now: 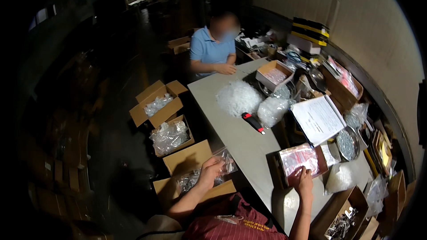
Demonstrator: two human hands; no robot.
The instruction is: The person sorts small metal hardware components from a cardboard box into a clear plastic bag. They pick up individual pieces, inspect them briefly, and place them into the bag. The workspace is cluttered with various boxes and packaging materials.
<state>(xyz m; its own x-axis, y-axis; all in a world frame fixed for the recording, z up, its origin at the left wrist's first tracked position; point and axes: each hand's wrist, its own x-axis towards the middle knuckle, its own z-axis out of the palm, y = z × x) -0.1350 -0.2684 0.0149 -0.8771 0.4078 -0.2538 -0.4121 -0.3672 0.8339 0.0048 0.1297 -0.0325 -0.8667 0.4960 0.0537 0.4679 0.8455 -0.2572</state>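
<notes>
My left hand [211,172] is closed on a small clear plastic bag [228,163], held over an open carton [225,189] beside the table. Clear bags with shiny contents [189,181] lie inside that carton; what they contain is too small to make out. On the table, my right hand [304,184] reaches into a shallow cardboard box [323,161]. Its fingers are pinched together at the near edge of a stack of clear bags with red print [297,156]. My wrist and fingers cover part of the box's near side.
Opposite sits a person in a blue shirt [204,48], hands at the table's edge. A pile of small clear pieces [239,98], a red-and-black utility knife [253,123] and a printed sheet [318,119] lie on the table [222,129]. More filled cartons [156,102] stand left.
</notes>
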